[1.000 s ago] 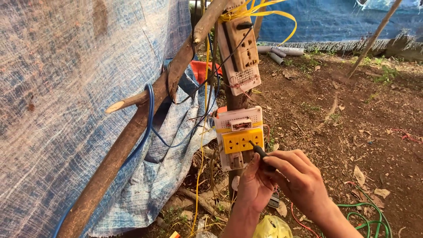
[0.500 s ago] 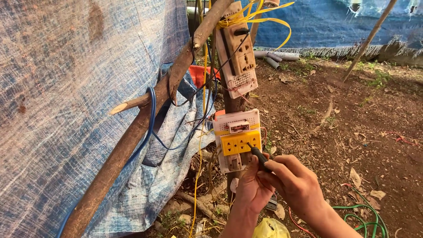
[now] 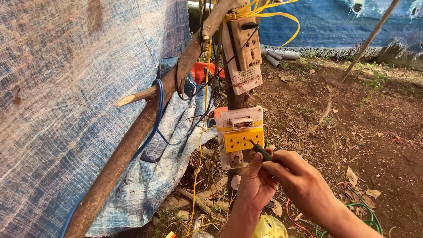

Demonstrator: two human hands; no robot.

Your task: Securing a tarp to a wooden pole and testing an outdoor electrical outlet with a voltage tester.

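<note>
A white perforated board with a yellow socket strip (image 3: 240, 139) hangs on a wooden post (image 3: 235, 99). My right hand (image 3: 299, 180) grips a dark-handled screwdriver (image 3: 261, 152), its tip touching the right end of the yellow strip. My left hand (image 3: 254, 185) sits just below the board, fingers curled near its lower right corner and touching my right hand; I cannot tell whether it holds anything. Higher on the post is a second board with a beige socket block (image 3: 244, 46), tied with yellow strap.
A slanted wooden branch (image 3: 145, 123) carries blue cable (image 3: 159, 94) and black wires. Blue-grey tarpaulin (image 3: 66, 97) covers the left. Bare soil with dry leaves (image 3: 352, 132) spreads right; green hose (image 3: 365, 216), a yellow bag (image 3: 269, 227) and grey pipes (image 3: 280, 55) lie about.
The view has shifted slightly; both hands stay at the lower board, and the screwdriver tip remains at the yellow strip's right end.
</note>
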